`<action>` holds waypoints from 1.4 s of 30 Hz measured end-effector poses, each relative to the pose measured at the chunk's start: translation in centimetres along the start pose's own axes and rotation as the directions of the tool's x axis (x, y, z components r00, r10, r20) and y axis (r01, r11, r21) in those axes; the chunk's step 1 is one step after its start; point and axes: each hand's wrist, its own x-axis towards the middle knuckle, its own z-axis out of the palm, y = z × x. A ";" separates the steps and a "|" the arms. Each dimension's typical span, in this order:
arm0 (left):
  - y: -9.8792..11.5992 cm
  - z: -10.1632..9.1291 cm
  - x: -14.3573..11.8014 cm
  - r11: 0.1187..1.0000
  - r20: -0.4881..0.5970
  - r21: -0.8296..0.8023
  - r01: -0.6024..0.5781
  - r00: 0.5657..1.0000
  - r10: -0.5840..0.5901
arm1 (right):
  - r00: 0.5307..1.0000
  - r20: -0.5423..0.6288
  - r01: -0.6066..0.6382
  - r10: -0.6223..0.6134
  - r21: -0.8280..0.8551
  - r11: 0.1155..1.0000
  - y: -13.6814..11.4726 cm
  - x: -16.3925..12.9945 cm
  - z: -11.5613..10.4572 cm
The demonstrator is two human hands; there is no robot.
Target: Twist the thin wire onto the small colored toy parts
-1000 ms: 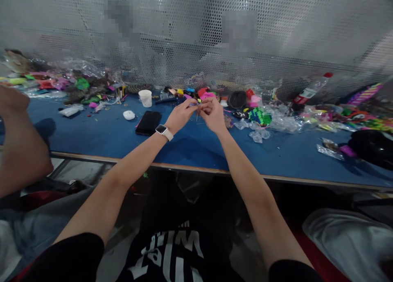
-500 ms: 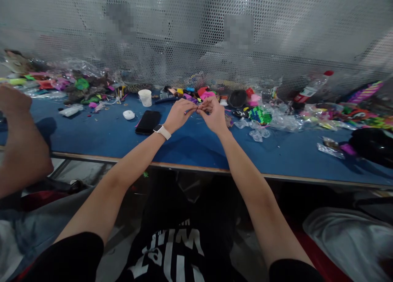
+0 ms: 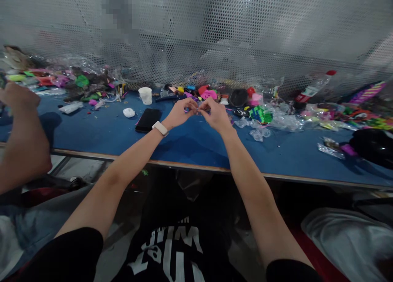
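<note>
Centre frame above the blue felt-topped table point(image 3: 190, 144), left hand point(image 3: 179, 114) and right hand point(image 3: 216, 114) met fingertip to fingertip, pinching a tiny thin wire-like piece point(image 3: 197, 110), flat black phone point(image 3: 147, 120) just left.

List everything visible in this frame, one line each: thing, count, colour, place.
table: one, blue top, across the frame
phone: one, black, flat on the table left of the hands
cup: one, white, upright behind the phone
small case: one, white, left of the phone
bottle: one, clear with red cap, lying far right by the mesh
small plastic parts: many, mixed bright colours, along the back edge
clear bags: several, right of the hands
mesh screen: one, grey, behind the table
co-worker's arm: one, far left
watch: one, white, left wrist
left hand: pinching something tiny, too small to tell
right hand: fingertips meeting the left's
</note>
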 end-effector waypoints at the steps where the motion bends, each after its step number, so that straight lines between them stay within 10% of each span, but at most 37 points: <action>1: -0.1 0.0 0.0 0.999 0.008 -0.040 0.009 1.000 -0.008 | 1.000 -0.007 -0.001 0.001 0.004 1.000 -0.1 0.0 0.1; 19: 1.1 -1.0 -0.5 0.949 -0.001 0.314 -0.027 1.000 0.029 | 0.990 -0.046 -0.115 0.135 0.304 0.946 0.1 0.2 0.8; 31: -0.6 0.7 -0.2 0.975 -0.041 -0.150 0.166 0.984 -0.174 | 0.988 -0.067 -0.113 0.140 0.301 0.947 0.1 0.0 2.1; 36: 0.3 0.0 -0.5 0.981 -0.143 0.192 0.020 0.990 0.008 | 0.974 -0.059 -0.180 0.218 0.376 0.909 -0.4 0.5 2.5; 42: 1.3 -1.4 -0.5 0.891 0.035 0.429 -0.149 0.988 0.148 | 0.967 -0.058 -0.201 0.246 0.414 0.888 0.2 0.7 2.3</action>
